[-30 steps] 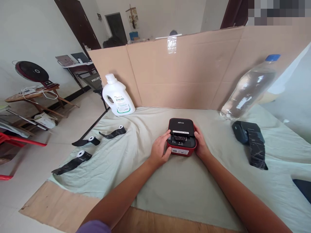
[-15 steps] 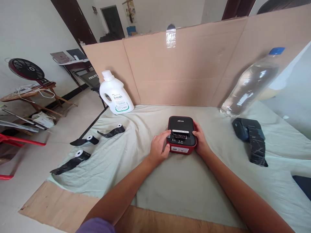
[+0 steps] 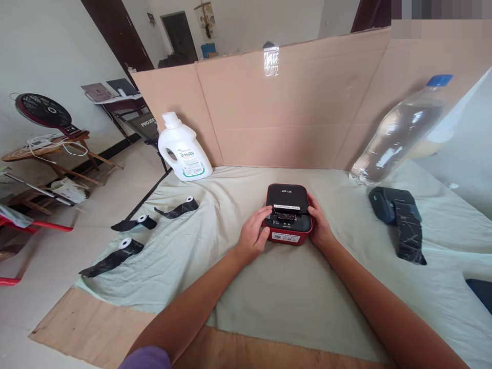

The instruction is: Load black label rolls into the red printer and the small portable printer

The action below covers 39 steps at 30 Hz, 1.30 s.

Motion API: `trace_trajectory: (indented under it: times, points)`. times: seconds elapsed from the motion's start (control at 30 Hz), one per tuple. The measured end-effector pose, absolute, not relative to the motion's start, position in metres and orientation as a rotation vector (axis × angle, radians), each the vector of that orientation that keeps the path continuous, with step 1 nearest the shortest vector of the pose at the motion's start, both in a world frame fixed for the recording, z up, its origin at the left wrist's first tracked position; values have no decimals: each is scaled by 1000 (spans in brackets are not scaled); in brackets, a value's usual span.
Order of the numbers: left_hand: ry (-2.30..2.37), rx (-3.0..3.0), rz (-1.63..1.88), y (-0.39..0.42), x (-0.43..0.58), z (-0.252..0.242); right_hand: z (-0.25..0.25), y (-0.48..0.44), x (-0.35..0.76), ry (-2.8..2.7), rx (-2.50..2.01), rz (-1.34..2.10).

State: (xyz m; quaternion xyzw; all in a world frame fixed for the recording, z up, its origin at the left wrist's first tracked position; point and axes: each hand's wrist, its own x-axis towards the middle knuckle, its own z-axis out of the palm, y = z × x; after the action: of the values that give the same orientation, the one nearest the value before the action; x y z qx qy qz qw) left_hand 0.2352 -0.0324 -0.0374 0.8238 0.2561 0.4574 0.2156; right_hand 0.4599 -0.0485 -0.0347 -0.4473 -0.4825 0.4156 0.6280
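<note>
A red and black box-shaped device (image 3: 289, 197) sits on the pale green cloth, its lid down and a short piece of black patterned material at its slot. My left hand (image 3: 253, 233) rests against the device's left side, fingertips at the top edge and thumb near the front corner. On the opposite side, my right hand (image 3: 321, 223) holds the right edge, its lower fingers hidden behind the device. Both hands together grip it from the two sides. To the right lies a dark device (image 3: 392, 200) with a black patterned strip (image 3: 409, 233) hanging out of it.
Several black rolls with white cores (image 3: 144, 221) lie at the left. A white jug (image 3: 184, 148) and a large clear bottle (image 3: 400, 136) stand before a cardboard wall (image 3: 284, 113). A dark object (image 3: 480, 292) is at the right edge.
Both hands keep their places on the red and black device. The whole view has shifted very slightly; nothing else has visibly moved.
</note>
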Motion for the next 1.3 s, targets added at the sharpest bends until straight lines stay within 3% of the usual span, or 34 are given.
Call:
trace_trajectory:
  times: [0.23, 0.5, 0.67, 0.77, 0.83, 0.9, 1.3]
  points:
    - [777, 2334, 1217, -27, 235, -27, -32, -43, 463, -1156, -1122, 921]
    - [862, 2478, 1210, -18, 220, -23, -44, -43, 464, -1019, -926, 994]
    - [1943, 2380, 1176, 33, 142, 4, -44, -41, 465, -946, -864, 1045]
    - [2443, 2035, 720, 62, 90, 17, -45, -40, 465, -960, -862, 1040]
    - [2391, 1970, 349, 71, 66, 22, -45, -40, 465, -968, -869, 1034]
    - [2305, 1975, 191, 68, 51, 26, -46, -39, 466, -978, -877, 1021]
    - [2313, 1988, 44, -28, 8, 27, -54, -37, 468, -1000, -913, 992]
